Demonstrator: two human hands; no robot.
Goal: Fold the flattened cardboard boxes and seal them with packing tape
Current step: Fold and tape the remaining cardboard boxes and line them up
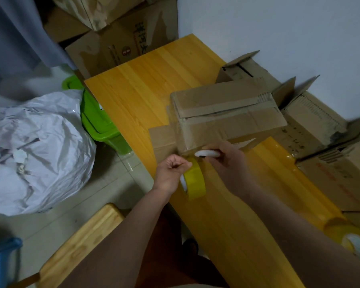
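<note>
The two bare forearms enter from six o'clock and meet near the centre of the view, over the near edge of the long yellow wooden table (146,84). The left hand (169,173) has its fingers curled round the yellow roll of packing tape (193,179), holding it on edge just below the assembled brown cardboard box (227,113), which lies on its side on the table at about one o'clock from the hands. The right hand (227,161) is clamped round a white-handled cutter (207,153), its tip meeting the tape where it leaves the box corner. The step in hand appears to be severing the tape after a seam is sealed. To do this well, keep the roll pulled taut toward six o'clock so the strip stays flat and tight; place the blade close to the box so little loose tail remains; cut across the strip in one stroke, away from the left fingers. Then press the tail down on the cardboard. The risk is slack tape, which wrinkles or sticks to itself. A second yellow tape roll (353,240) lies at four o'clock; further cardboard boxes (312,121) stand at two to three o'clock.
</note>
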